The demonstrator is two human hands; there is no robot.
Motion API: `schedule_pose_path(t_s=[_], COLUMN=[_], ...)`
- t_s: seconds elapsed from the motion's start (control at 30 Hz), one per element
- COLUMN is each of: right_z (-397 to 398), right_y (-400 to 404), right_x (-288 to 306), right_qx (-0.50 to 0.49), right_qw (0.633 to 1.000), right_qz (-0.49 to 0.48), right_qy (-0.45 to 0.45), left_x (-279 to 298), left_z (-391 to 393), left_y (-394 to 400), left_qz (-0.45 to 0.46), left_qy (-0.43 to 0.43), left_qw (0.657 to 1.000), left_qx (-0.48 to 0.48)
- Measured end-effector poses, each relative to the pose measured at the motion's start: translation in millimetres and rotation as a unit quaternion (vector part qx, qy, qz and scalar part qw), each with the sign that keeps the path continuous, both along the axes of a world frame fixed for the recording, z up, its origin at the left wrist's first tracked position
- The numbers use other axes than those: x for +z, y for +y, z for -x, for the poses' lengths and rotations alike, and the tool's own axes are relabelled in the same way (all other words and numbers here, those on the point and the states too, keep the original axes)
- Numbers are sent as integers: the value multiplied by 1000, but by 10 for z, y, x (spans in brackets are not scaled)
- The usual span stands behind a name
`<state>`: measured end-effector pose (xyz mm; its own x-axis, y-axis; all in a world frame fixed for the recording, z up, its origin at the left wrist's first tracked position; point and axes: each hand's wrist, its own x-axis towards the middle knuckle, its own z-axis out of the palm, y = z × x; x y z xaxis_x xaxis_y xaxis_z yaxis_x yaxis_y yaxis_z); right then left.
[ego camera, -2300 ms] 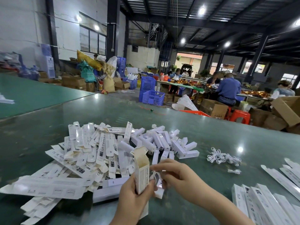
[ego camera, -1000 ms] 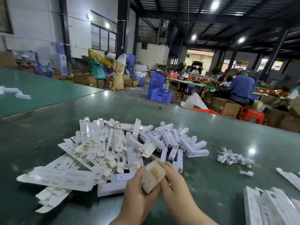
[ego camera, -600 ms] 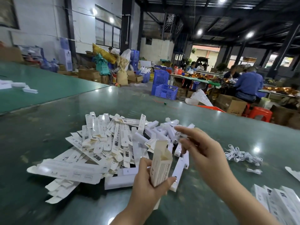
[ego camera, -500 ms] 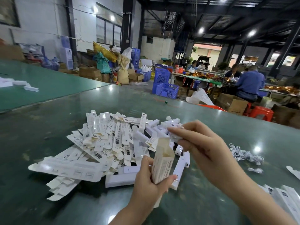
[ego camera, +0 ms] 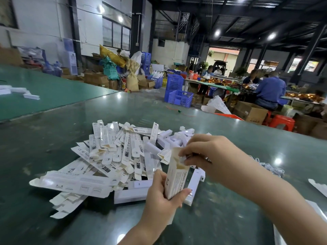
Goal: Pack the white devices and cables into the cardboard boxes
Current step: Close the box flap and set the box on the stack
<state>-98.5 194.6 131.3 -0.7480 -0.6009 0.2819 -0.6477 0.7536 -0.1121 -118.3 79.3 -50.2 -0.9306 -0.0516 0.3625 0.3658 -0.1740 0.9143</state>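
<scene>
My left hand [ego camera: 163, 195] grips a slim white cardboard box [ego camera: 176, 179], upright with its top open. My right hand [ego camera: 208, 156] hovers over the box mouth and pinches a small white piece [ego camera: 182, 158] at the opening. Behind them lies a heap of flat unfolded white boxes [ego camera: 113, 154] and several long white devices [ego camera: 177, 137]. Two more white devices [ego camera: 131, 193] lie beside my left hand. A bundle of white cables [ego camera: 270, 167] sits to the right, partly hidden by my right forearm.
The dark green table [ego camera: 53, 138] stretches wide. More flat white boxes [ego camera: 318, 187] lie at the right edge. A second green table [ego camera: 53, 96] at left holds white devices [ego camera: 23, 91]. Blue crates [ego camera: 178, 98], cardboard cartons and seated people fill the background.
My right hand reached to the device pile, took a small white piece, and came back down to the open top of the box. The left hand kept the box upright.
</scene>
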Motion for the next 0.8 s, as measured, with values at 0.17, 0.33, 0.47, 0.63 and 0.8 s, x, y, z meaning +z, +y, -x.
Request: schedule_pose_path(t_s=[0.17,0.33,0.47,0.63,0.8], right_z=[-18,-13,85,185,233], right_y=[-128,-216,-90,51,87], right_x=[60,53,31,16,26], right_qx=[-51,-25,-10,62,49], right_qw=[991,993,996,983,988], right_qz=[-126,-112,60,127,83], right_qy=[-19,-15,-64,-121,-122], left_x=[3,7,-3,25,77], left_z=[-8,-18,-19,-53,-56], left_y=[-2,-10,-3,-14,-3], left_qz=[5,14,15,27,41], left_qy=[6,19,12,30,18], left_qw=[1000,1000,1000,999,999], left_qx=[0,3,3,-12,-4])
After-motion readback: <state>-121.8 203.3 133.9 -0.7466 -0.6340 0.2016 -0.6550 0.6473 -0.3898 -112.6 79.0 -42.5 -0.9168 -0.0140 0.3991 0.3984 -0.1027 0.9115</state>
